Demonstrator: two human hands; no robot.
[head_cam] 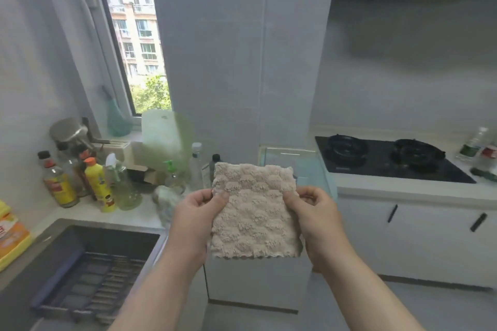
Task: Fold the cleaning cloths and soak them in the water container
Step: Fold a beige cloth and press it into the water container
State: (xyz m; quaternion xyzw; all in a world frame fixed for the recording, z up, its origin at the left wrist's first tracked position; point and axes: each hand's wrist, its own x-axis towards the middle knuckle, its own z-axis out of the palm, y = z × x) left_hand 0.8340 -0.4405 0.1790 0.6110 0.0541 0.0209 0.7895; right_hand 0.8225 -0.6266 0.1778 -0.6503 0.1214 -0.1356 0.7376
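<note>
I hold the beige cleaning cloth [255, 212] in the air in front of me with both hands. My left hand [197, 212] pinches its upper left edge, the thumb on the front side. My right hand [314, 219] pinches the upper right edge in the same way. The cloth hangs down flat between them as a fluffy square and does not touch the counter.

Low on my left is the dark sink [129, 234] with a rack [88, 285] lying inside it. Behind the sink, a yellow bottle [100, 185] stands on the counter among other bottles. Just behind the cloth stands the transparent water container [290, 148] in the corner. To the right of it is the black gas stove [387, 158]. Farthest away, on the left, is the window [134, 35].
</note>
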